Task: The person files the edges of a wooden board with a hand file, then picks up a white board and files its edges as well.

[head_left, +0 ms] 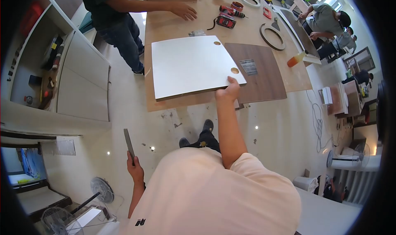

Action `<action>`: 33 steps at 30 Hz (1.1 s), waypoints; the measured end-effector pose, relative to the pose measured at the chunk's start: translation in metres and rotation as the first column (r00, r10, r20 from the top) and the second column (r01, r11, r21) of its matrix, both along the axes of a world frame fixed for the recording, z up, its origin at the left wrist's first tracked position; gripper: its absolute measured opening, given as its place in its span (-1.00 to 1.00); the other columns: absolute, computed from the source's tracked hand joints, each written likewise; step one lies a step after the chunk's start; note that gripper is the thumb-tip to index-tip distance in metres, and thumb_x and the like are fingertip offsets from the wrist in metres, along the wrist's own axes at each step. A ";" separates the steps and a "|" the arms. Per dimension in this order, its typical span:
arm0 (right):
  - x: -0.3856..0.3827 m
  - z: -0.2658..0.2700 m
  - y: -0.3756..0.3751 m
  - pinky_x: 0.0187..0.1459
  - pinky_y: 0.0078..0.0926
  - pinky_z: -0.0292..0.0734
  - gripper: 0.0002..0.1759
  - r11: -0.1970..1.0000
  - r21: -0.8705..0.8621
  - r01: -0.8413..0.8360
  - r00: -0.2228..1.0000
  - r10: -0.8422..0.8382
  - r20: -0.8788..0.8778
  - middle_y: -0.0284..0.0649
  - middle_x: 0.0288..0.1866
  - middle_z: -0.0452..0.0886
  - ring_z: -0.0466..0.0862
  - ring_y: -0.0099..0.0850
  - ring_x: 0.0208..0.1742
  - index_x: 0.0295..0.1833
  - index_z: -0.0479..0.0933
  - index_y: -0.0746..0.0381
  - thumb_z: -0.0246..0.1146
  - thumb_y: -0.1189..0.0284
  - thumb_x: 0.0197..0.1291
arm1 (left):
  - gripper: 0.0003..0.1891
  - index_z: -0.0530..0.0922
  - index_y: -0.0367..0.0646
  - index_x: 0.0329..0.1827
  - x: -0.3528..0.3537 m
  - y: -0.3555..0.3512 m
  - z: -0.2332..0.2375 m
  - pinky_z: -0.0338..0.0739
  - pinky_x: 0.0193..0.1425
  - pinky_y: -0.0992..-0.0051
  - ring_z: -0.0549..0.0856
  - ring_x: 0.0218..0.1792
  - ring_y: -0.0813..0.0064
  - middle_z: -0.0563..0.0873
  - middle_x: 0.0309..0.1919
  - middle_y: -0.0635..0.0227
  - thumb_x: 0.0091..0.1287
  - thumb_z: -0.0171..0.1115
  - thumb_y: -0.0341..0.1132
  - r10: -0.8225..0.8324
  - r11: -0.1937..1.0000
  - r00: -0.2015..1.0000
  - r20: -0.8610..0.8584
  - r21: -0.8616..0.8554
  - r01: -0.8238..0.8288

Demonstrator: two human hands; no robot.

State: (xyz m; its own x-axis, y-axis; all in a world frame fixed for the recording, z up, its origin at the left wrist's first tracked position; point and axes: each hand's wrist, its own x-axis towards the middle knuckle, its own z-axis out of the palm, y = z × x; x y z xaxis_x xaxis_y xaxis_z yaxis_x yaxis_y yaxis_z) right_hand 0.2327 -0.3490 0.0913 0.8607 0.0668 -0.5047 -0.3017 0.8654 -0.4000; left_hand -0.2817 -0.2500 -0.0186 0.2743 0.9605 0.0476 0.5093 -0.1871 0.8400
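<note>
My right hand point(229, 90) grips the near right corner of a white panel point(185, 66), thumb on top. Two round holes are cut along the panel's right side. It rests on the table, partly over a brown wood-grain board point(264, 80) that bears a printed label point(248, 67). Low at my left side, away from the table, my left hand point(135, 169) is closed around a long flat grey bar point(128, 142), which points upward. I cannot make out whether the bar is a file.
Across the wooden table point(165, 22), a co-worker's hand point(183, 11) hovers near the panel. Red power tools point(226, 20), a ring of edging point(272, 37) and an orange bottle point(295, 60) lie farther right. A white cabinet point(82, 70) stands left; cables point(317, 123) cross the floor.
</note>
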 end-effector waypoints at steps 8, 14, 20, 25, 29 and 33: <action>-0.042 -0.006 0.004 0.28 0.01 0.61 -0.62 0.998 -0.014 0.068 0.989 -0.069 -0.133 -0.05 0.15 0.60 0.66 -0.05 0.18 0.13 0.46 0.47 0.17 0.58 0.18 | -0.47 0.40 -0.19 0.56 -0.011 -0.015 0.010 0.46 -0.11 0.49 0.50 -0.26 0.49 0.56 -0.26 0.34 0.53 0.18 -0.40 -0.037 0.998 0.993 -0.111 -0.063 0.030; -0.054 -0.021 -0.008 0.33 0.01 0.58 -0.54 0.997 0.079 0.012 0.989 0.000 -0.149 -0.06 0.20 0.57 0.64 -0.06 0.23 0.22 0.42 0.42 0.15 0.56 0.18 | -0.47 0.40 -0.18 0.56 -0.001 -0.019 0.017 0.45 -0.12 0.51 0.49 -0.27 0.50 0.54 -0.28 0.36 0.53 0.18 -0.41 -0.073 0.994 0.989 -0.128 -0.092 0.062; -0.065 -0.028 -0.002 0.42 0.05 0.46 -0.49 1.000 0.025 0.005 0.992 -0.002 -0.130 -0.06 0.28 0.54 0.56 -0.03 0.34 0.28 0.40 0.36 0.09 0.50 0.18 | -0.46 0.41 -0.17 0.56 0.002 -0.016 0.003 0.45 -0.13 0.50 0.48 -0.28 0.49 0.52 -0.31 0.36 0.52 0.21 -0.41 -0.128 0.989 0.988 -0.091 -0.085 0.120; -0.081 -0.059 0.000 0.41 0.01 0.46 -0.50 0.987 0.059 -0.152 0.982 0.157 -0.104 -0.08 0.25 0.56 0.56 -0.04 0.33 0.28 0.41 0.35 0.08 0.50 0.19 | -0.45 0.42 -0.13 0.56 0.011 -0.017 0.010 0.47 -0.12 0.46 0.51 -0.29 0.43 0.52 -0.32 0.31 0.51 0.23 -0.40 -0.126 0.991 0.975 -0.182 -0.057 0.117; -0.090 -0.072 -0.008 0.40 0.04 0.46 -0.54 0.933 -0.101 -0.346 0.931 0.328 -0.164 -0.09 0.22 0.57 0.57 -0.06 0.31 0.28 0.42 0.31 0.09 0.44 0.27 | -0.44 0.41 -0.11 0.56 0.014 -0.015 0.007 0.49 -0.11 0.43 0.53 -0.29 0.40 0.52 -0.33 0.31 0.49 0.24 -0.39 -0.109 0.994 0.977 -0.182 -0.052 0.101; -0.089 -0.082 -0.028 0.37 0.09 0.47 -0.57 0.669 -0.274 -0.691 0.721 0.612 -0.326 -0.07 0.22 0.56 0.59 -0.10 0.25 0.29 0.42 0.28 0.18 0.33 0.40 | -0.43 0.41 -0.08 0.57 0.017 -0.021 0.001 0.49 -0.09 0.42 0.54 -0.27 0.40 0.52 -0.32 0.31 0.49 0.25 -0.38 -0.070 0.996 0.988 -0.141 -0.059 0.062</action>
